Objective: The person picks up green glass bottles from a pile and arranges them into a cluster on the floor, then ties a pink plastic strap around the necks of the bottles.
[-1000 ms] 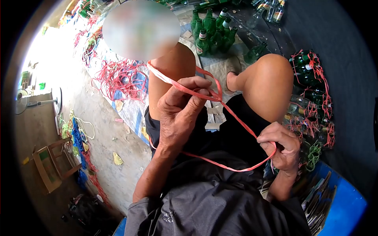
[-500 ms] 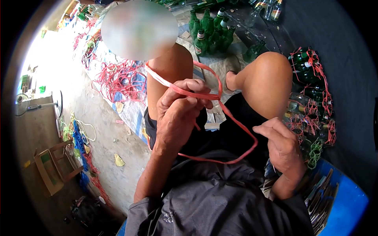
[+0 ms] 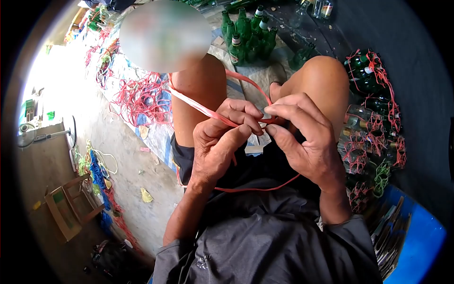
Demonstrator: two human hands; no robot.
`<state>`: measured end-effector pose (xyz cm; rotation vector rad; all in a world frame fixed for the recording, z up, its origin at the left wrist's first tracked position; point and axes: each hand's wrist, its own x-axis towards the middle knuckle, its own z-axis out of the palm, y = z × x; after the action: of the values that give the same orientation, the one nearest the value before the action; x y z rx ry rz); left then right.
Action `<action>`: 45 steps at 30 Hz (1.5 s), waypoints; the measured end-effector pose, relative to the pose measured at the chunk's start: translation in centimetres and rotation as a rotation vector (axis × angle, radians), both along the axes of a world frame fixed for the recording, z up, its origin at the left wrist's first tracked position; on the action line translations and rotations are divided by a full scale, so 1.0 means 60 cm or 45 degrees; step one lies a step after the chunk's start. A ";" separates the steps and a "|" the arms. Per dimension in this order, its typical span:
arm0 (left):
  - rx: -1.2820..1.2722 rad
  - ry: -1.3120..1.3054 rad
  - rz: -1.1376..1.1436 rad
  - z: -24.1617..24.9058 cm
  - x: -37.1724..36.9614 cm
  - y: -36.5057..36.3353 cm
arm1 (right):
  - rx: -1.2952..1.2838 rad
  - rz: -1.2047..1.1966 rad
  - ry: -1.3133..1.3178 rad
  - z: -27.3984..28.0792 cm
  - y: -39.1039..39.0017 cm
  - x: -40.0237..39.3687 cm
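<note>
My left hand (image 3: 220, 137) pinches a flat red plastic string (image 3: 201, 109) between thumb and fingers, above my lap. The string loops out over my left knee and back toward the middle. Close beside it on the right, my right hand (image 3: 302, 135) has its thumb and index finger at the string's crossing, the other fingers curved; its fingertips touch or nearly touch the string. A lower length of the string runs across my dark shorts. Whether there is a knot between the fingertips is hidden.
Green bottles (image 3: 248, 40) stand grouped on the floor ahead. Tied bottles (image 3: 373, 123) lie along the right. A tangle of red string (image 3: 142, 99) is on the sheet at left. A blue container (image 3: 416, 232) is at lower right, a wooden stool (image 3: 78, 201) at left.
My right hand has moved left and up from beside my right thigh to the string's crossing near my left fingers. My left hand still holds the string.
</note>
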<state>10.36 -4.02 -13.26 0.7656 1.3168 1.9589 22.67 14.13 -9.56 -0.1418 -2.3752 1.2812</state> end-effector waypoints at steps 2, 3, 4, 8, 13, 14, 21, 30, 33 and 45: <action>-0.014 0.019 0.001 -0.006 0.000 0.000 | -0.048 0.024 -0.039 -0.014 -0.002 -0.004; -0.031 0.012 0.000 -0.005 0.002 -0.001 | -0.120 0.023 -0.077 -0.020 -0.004 -0.004; -0.049 0.006 -0.002 -0.005 0.004 -0.001 | -0.101 0.024 -0.087 -0.023 -0.004 -0.004; -0.085 0.069 0.025 -0.002 0.001 0.001 | -0.084 0.028 -0.120 -0.035 -0.004 -0.005; -0.113 0.014 0.076 -0.005 -0.004 -0.001 | -0.405 -0.038 -0.073 -0.049 -0.004 -0.005; -0.126 -0.038 0.088 -0.005 -0.004 -0.003 | -0.553 -0.066 -0.098 -0.047 -0.005 -0.003; -0.153 -0.074 0.107 -0.017 0.008 -0.003 | -1.449 -0.173 -0.043 -0.063 -0.003 0.009; -0.219 -0.144 0.147 -0.015 0.014 0.001 | -1.844 -0.278 0.028 -0.079 -0.016 0.011; -0.236 -0.170 0.154 -0.020 0.014 0.002 | -1.869 -0.205 0.051 -0.082 -0.017 0.013; -0.088 -0.493 0.106 -0.009 0.022 0.005 | -1.668 -0.347 -0.229 -0.077 -0.038 0.018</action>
<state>11.65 -3.74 -13.82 0.2804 1.1853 1.9898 23.78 11.86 -14.16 -0.9288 -1.1674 2.4743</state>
